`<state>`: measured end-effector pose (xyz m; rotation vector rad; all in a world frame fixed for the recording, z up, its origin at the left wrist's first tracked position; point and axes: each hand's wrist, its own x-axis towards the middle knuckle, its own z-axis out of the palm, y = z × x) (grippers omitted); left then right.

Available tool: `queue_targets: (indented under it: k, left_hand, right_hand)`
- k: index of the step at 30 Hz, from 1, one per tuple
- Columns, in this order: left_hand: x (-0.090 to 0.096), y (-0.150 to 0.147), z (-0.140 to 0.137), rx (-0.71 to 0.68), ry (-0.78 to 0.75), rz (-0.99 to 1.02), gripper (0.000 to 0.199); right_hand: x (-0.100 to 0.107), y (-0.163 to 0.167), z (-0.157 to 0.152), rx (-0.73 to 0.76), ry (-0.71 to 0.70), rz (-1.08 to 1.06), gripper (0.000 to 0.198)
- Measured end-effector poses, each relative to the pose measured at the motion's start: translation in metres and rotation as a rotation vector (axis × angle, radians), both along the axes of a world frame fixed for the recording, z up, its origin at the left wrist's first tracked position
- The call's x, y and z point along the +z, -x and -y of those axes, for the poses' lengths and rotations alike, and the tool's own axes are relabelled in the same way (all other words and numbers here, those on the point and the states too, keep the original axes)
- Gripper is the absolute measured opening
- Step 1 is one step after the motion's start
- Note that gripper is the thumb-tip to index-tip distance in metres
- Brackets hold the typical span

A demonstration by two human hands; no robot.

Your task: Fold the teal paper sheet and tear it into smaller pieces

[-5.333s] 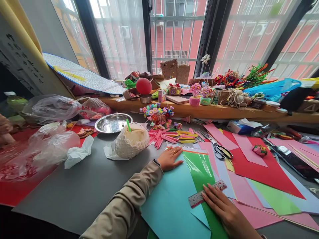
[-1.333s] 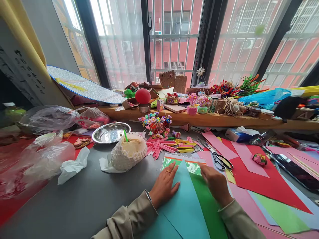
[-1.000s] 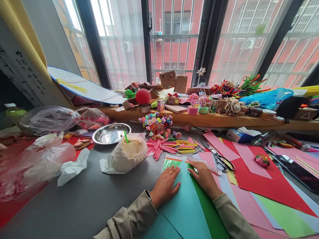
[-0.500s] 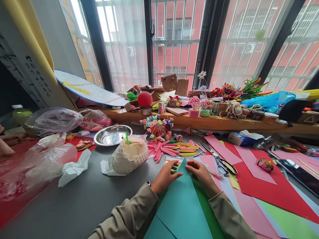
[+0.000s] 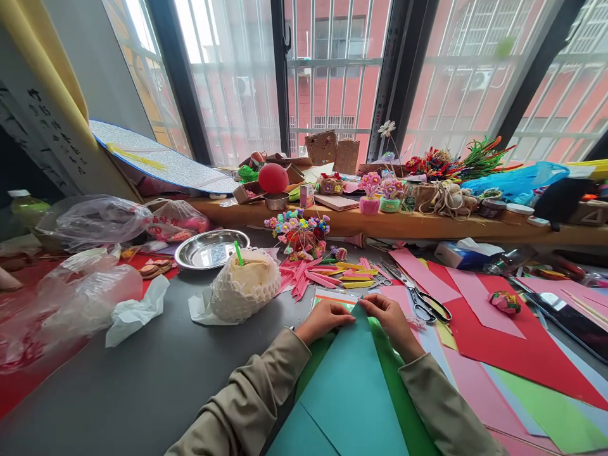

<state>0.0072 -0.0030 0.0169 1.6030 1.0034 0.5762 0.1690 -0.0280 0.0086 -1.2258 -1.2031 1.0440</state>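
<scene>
A large sheet of teal paper point(image 5: 349, 380), folded to a pointed tip at its far end, lies in front of me over green paper point(image 5: 387, 354). My left hand point(image 5: 327, 320) grips the left edge of the teal paper just below the tip, fingers pressed together. At the tip itself, my right hand point(image 5: 387, 316) pinches the paper between thumb and fingers. A fold line crosses the lower left of the sheet. Just beyond the tip are a clear packet point(image 5: 327, 297) and folded pink paper strips point(image 5: 301, 275).
To the right, black-handled scissors point(image 5: 422, 304) lie on pink and red paper point(image 5: 513, 342). A coconut in white foam net point(image 5: 247, 288) and a metal plate point(image 5: 211, 248) stand left of centre. Plastic bags point(image 5: 95, 288) lie at far left. Crafts crowd the wooden ledge point(image 5: 228, 212).
My left hand's fingers have closed in on the teal paper's left edge near the tip. My right hand has shifted slightly, still pinching the tip. The view has moved a little.
</scene>
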Motion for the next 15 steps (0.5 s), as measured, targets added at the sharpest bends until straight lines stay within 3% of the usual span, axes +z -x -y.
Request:
queue_targets:
  k: [11, 15]
  left_hand:
    - [-0.0013, -0.0003, -0.0003, -0.014, 0.064, 0.009, 0.042]
    - [0.0016, 0.0037, -0.0016, -0.087, 0.107, -0.018, 0.041]
  right_hand:
    - [0.0050, 0.0009, 0.0012, -0.005, -0.044, 0.010, 0.030]
    - [0.0059, -0.0024, -0.0017, -0.064, -0.070, 0.002, 0.028]
